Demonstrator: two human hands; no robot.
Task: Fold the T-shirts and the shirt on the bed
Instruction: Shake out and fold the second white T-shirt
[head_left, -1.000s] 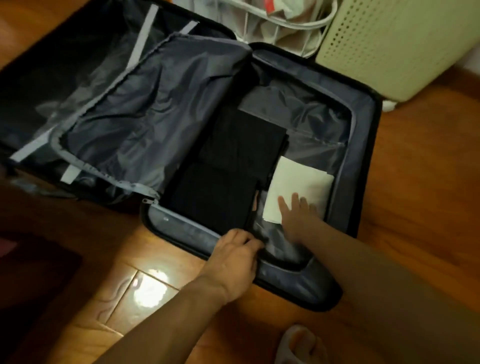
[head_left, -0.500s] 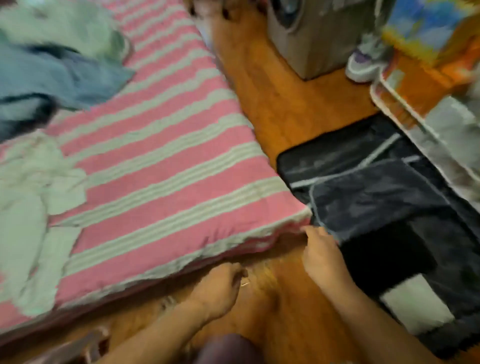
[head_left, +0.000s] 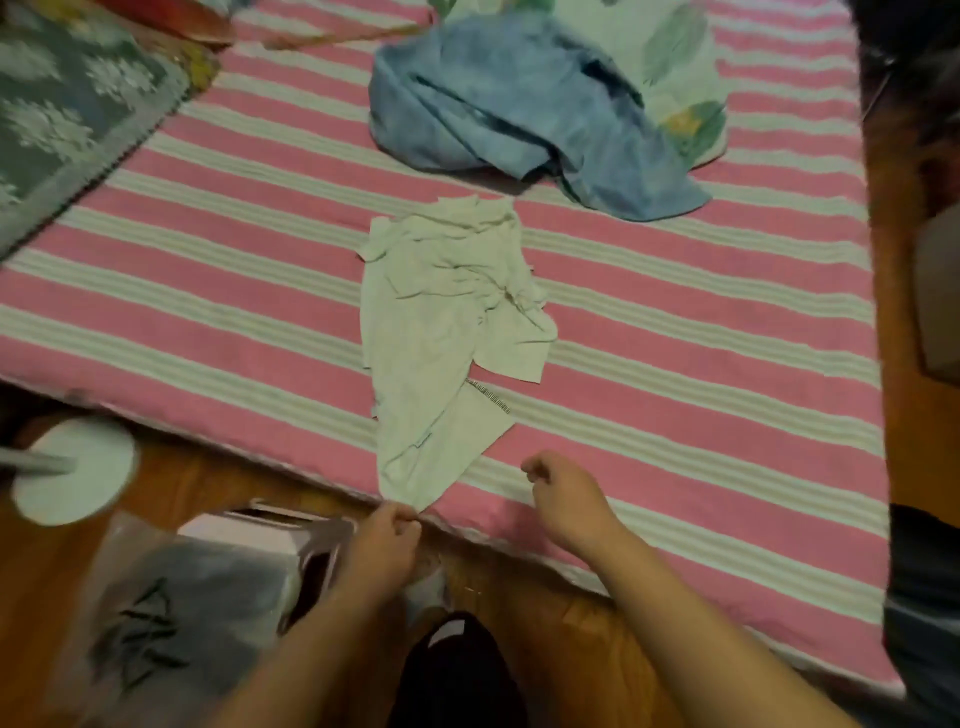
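Change: half a second ago the view took in the bed edge and an open suitcase on the floor, with both hands over bare floorboards; now it faces the bed squarely, the suitcase is out of sight, and the hands are at the near mattress edge.
Left hand (head_left: 387, 535): fingers pinch the bottom corner of the white T-shirt (head_left: 447, 338) right at the bed edge.
Right hand (head_left: 563, 496): fingers loosely curled, holding nothing, over the sheet just beside the T-shirt's lower end.
White T-shirt: one, crumpled, stretched lengthwise down the middle of the bed (head_left: 208, 270).
Blue shirt (head_left: 519, 119): one, bunched in a heap farther back, apart from the T-shirt, partly over a leaf-printed pillow (head_left: 670, 52).
Bed: pink sheet with pale stripes; one grey patterned blanket (head_left: 67, 104) at the far left corner.
Floor (head_left: 566, 639): brown wood.
Beside the bed: one clear plastic bag (head_left: 182, 623) with dark contents at lower left; one round white base (head_left: 72, 473) on the left, blurred.
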